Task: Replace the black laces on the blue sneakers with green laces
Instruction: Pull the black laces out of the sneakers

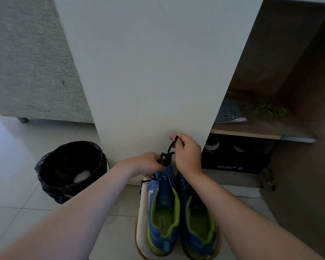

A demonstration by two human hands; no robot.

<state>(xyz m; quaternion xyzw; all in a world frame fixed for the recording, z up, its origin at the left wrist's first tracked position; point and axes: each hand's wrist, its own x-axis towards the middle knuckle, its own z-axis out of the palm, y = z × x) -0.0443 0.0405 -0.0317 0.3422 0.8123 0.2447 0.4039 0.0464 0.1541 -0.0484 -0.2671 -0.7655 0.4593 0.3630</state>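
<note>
Two blue sneakers with green lining stand side by side on the floor, heels toward me: the left sneaker [162, 212] and the right sneaker [199, 224]. A black lace [169, 150] rises from the toe end of the left sneaker. My left hand [148, 163] grips the bunched lace just above the shoe. My right hand [188, 152] pinches the lace's upper end and holds it taut. Green laces [270, 109] lie on a shelf inside the open cabinet at the right.
A white cabinet panel [154, 72] stands right behind the shoes. A black-lined bin [69, 169] sits on the tiled floor at the left. A black shoe box [235, 156] fills the lower shelf, with papers [230, 113] above. A grey sofa [26, 62] is far left.
</note>
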